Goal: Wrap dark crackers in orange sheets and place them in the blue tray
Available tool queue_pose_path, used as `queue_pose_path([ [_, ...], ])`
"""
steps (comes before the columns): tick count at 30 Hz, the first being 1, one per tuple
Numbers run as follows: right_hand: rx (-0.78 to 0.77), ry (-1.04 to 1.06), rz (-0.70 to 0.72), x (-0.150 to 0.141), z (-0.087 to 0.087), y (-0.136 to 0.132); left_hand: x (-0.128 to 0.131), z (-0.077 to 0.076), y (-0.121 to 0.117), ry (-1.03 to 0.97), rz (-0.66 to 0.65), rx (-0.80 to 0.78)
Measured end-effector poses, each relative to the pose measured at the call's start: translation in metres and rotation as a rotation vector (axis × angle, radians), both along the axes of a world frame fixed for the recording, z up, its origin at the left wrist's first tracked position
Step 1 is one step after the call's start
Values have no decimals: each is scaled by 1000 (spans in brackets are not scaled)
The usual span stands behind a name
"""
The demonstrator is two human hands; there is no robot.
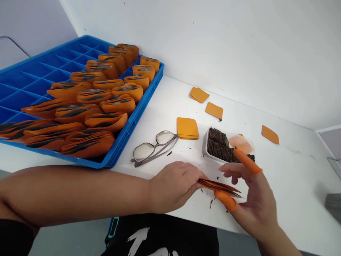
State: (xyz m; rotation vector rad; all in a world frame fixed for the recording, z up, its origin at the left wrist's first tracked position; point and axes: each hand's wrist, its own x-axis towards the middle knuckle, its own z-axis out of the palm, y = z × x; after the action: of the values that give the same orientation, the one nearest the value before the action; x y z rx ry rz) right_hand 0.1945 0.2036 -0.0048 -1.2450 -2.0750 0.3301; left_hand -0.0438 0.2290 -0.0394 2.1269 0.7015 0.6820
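Note:
My left hand (176,186) is closed on one end of a thin stack of orange sheets (221,185), held just above the table's front edge. Dark layers show between the sheets. My right hand (257,204) wears orange finger cots on thumb and index finger. Its thumb touches the stack's underside near the free end, while the other fingers are spread above it. Just beyond that hand stands a small white plastic box (205,145) holding rows of thin dark brown pieces (217,144). A pinkish, translucent round piece (242,143) is also in the box.
A blue compartment tray (135,122) at left holds many folded orange bundles (92,142). Eyeglasses (154,146) lie beside an orange sheet pile (187,127). Further orange pieces (199,95) lie toward the wall, another (270,134) at right. Dark crumbs dot the white table (287,185).

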Motion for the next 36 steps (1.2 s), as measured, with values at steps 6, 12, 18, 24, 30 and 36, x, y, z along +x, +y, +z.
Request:
queue_pose_path([
  [6,134,-233,245,-5,-12,8,4,-4,4,86,31,-5],
  [12,295,-254,162,-5,-23,2,4,-2,6,13,24,-126],
  [18,350,-154,239,-2,-25,7,2,-3,7,-107,-7,-92],
  [24,292,-60,274,7,-16,7,2,1,9,83,-104,-90],
  [30,207,95,190,10,-15,8,4,8,11,102,112,-238],
  [36,177,125,189,11,-22,7,4,6,10,183,95,-157],
])
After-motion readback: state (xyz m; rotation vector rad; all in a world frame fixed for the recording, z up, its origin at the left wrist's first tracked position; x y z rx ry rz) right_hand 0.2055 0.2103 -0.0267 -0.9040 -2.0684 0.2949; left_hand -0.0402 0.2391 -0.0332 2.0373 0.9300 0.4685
